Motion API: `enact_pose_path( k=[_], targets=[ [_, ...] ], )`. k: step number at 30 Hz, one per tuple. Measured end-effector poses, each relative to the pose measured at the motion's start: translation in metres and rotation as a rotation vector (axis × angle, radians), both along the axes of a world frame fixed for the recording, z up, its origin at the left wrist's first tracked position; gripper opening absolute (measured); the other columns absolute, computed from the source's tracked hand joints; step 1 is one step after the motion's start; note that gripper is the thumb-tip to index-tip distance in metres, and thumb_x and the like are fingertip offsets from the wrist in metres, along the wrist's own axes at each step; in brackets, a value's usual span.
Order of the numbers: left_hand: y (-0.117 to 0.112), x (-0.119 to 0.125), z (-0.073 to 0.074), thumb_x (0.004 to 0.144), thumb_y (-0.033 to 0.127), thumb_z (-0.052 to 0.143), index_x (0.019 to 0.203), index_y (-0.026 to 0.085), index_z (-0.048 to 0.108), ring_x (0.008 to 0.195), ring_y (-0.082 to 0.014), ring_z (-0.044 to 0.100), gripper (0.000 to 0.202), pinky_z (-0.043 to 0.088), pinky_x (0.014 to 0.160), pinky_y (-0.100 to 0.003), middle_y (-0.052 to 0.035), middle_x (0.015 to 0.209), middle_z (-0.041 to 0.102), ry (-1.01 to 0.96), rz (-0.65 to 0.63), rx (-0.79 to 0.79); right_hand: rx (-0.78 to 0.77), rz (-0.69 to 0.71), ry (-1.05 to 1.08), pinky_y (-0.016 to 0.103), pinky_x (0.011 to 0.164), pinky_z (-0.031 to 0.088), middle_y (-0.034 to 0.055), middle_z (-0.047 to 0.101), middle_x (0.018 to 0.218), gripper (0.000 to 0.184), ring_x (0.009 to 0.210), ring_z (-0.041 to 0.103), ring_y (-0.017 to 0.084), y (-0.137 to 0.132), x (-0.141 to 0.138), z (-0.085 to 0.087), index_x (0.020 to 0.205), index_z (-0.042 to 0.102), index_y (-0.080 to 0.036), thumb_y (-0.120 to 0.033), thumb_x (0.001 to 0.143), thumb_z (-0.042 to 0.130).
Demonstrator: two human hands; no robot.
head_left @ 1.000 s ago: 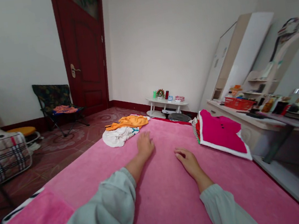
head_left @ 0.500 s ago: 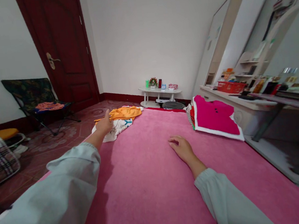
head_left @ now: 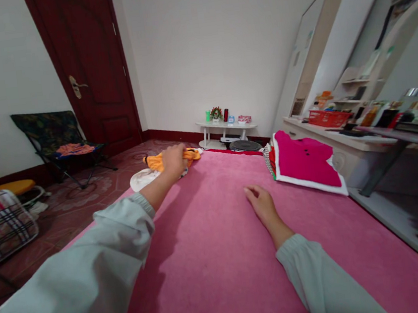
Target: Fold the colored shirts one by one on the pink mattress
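Observation:
Toward the far left of the bed, my left hand (head_left: 174, 160) is closed on a bunched orange garment (head_left: 154, 161), its fingers curled over the cloth. A crumpled white garment (head_left: 142, 179) lies beneath and beside it, partly hidden by my wrist. My right hand (head_left: 262, 202) rests on the pink bedspread (head_left: 211, 237), its fingers loosely bent and nothing seen in them. To the right of that hand sits a stack of folded clothes with a magenta top (head_left: 304, 160) uppermost, over a white layer.
A dressing table (head_left: 363, 141) with a red basket (head_left: 329, 118) and bottles borders the bed on the right. Past the bed's far edge stands a low white table (head_left: 224, 123). On the left are a folding chair (head_left: 48, 133) and a yellow stool (head_left: 14, 188).
My left hand has moved rightward onto the orange garment, which is now more bunched. My right hand stays on the bedspread, its thumb and fingers nearer together.

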State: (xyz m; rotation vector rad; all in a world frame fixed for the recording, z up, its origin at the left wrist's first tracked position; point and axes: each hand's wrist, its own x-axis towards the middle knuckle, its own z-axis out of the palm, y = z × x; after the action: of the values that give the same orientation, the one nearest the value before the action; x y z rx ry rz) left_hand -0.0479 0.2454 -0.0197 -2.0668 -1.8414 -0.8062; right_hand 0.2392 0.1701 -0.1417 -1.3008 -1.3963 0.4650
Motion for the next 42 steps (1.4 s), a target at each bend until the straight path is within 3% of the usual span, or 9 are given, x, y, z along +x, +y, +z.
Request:
enact_pose_path(
  k=[5,7,9,12,17,21,32,35,42],
  targets=[
    [-0.08,0.112,-0.011,0.076,0.029,0.066,0.119,0.019,0.058,0.094,-0.0224,0.064,0.045,0.047,0.079,-0.028,-0.0062,0.105,0.069,-0.047,-0.786,-0.258,0.018,-0.137,0.696,0.03,0.065,0.053,0.0061,0.067,0.098,0.044,0.08,0.066,0.018,-0.002,0.024,0.007,0.095,0.062,-0.018,-0.058,0.075,0.058],
    [-0.108,0.136,-0.03,0.07,0.035,0.074,0.13,0.02,0.052,0.098,-0.0209,0.064,0.066,0.048,0.081,-0.026,-0.0052,0.115,0.068,0.042,-1.184,-0.464,0.002,-0.122,0.872,0.03,0.066,0.054,0.0055,0.066,0.094,0.042,0.079,0.067,0.017,-0.003,0.036,0.009,0.09,0.061,-0.018,-0.058,0.076,0.058],
    [-0.121,0.144,-0.047,0.071,0.037,0.074,0.127,0.02,0.057,0.101,-0.0208,0.064,0.06,0.048,0.084,-0.025,-0.005,0.118,0.067,0.086,-1.331,-0.532,-0.037,-0.081,0.96,0.029,0.069,0.055,0.0055,0.067,0.087,0.04,0.08,0.067,0.017,-0.004,0.044,0.01,0.086,0.061,-0.018,-0.057,0.078,0.058],
    [-0.11,0.133,-0.06,0.082,0.036,0.064,0.117,0.02,0.066,0.097,-0.0193,0.065,0.039,0.047,0.084,-0.024,-0.005,0.113,0.07,0.002,-1.192,-0.474,-0.081,-0.022,0.918,0.028,0.066,0.055,0.0064,0.068,0.082,0.04,0.078,0.068,0.017,-0.004,0.044,0.01,0.086,0.063,-0.017,-0.056,0.078,0.06],
    [-0.056,0.083,-0.071,0.082,0.029,0.06,0.111,0.021,0.068,0.104,-0.0207,0.062,0.03,0.046,0.091,-0.028,-0.0057,0.112,0.068,-0.047,-0.549,-0.294,-0.136,0.016,0.705,0.026,0.06,0.054,0.0062,0.07,0.083,0.042,0.069,0.067,0.016,-0.003,0.034,0.009,0.086,0.066,-0.016,-0.051,0.064,0.075],
    [-0.029,0.049,-0.087,0.082,0.029,0.06,0.12,0.015,0.062,0.115,-0.027,0.054,0.04,0.041,0.1,-0.037,-0.0141,0.124,0.059,-0.057,-0.373,-0.258,-0.144,0.02,0.617,0.026,0.06,0.054,0.0063,0.07,0.083,0.046,0.067,0.066,0.016,-0.005,0.031,0.01,0.083,0.067,-0.016,-0.053,0.058,0.077],
    [-0.018,0.041,-0.097,0.081,0.025,0.061,0.112,0.02,0.068,0.107,-0.0257,0.057,0.032,0.044,0.093,-0.036,-0.0111,0.112,0.063,-0.065,-0.365,-0.21,-0.291,0.294,0.033,0.026,0.06,0.047,0.0014,0.069,0.075,0.04,0.068,0.062,0.017,-0.027,0.005,0.033,0.092,0.068,-0.015,-0.039,0.062,0.076],
    [-0.017,0.039,-0.096,0.08,0.022,0.061,0.111,0.021,0.068,0.102,-0.0236,0.059,0.032,0.046,0.089,-0.033,-0.0088,0.106,0.065,-0.089,-0.409,-0.191,-0.372,0.361,-0.123,0.023,0.053,0.042,-0.0027,0.064,0.063,0.021,0.059,0.057,0.014,-0.028,0.001,0.042,0.072,0.068,-0.015,-0.025,0.055,0.074],
    [-0.018,0.04,-0.092,0.092,0.028,0.045,0.108,0.02,0.069,0.101,-0.0199,0.059,0.03,0.045,0.092,-0.031,-0.0063,0.104,0.067,-0.18,-0.498,-0.111,0.002,-0.338,0.434,0.029,0.06,0.048,0.0007,0.064,0.068,0.026,0.064,0.058,0.018,-0.013,0.062,0.055,0.078,0.064,-0.017,-0.032,0.056,0.064]
  ],
)
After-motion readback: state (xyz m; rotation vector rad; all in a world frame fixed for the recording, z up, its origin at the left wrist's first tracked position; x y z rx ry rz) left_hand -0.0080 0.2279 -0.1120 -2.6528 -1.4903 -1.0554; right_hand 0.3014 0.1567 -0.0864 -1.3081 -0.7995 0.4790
